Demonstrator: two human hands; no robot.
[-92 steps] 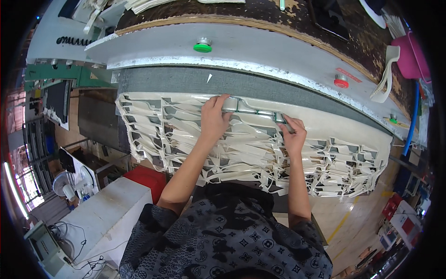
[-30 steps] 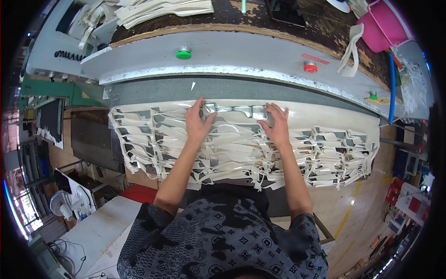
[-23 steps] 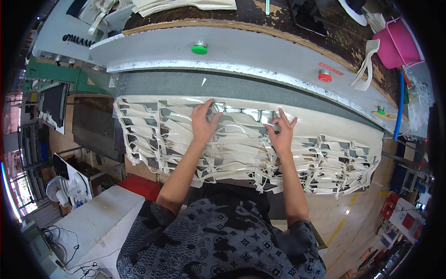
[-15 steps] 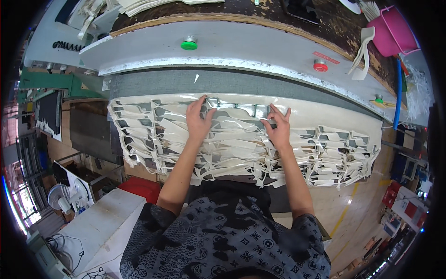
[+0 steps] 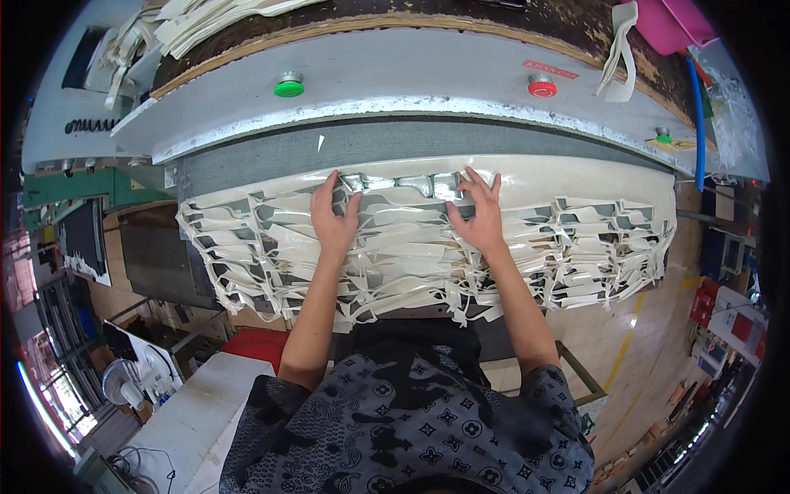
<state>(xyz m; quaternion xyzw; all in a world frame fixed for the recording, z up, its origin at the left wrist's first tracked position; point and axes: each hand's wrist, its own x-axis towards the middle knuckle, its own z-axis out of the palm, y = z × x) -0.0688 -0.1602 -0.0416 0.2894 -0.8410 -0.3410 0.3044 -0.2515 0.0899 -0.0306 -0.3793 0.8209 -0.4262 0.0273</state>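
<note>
The left hand (image 5: 333,221) and right hand (image 5: 480,216) lie flat, fingers spread and grasping nothing, pressed on a glossy cream sheet (image 5: 576,185) cut into a lattice of narrow strips. The sheet drapes over the counter's (image 5: 247,160) near edge, its ragged loops hanging at 6 o'clock. At 12 o'clock runs a grey felt band, then a smooth grey panel (image 5: 411,78) with a green button (image 5: 289,84) and a red button (image 5: 541,85). Bare sheet lies at 3 o'clock.
</note>
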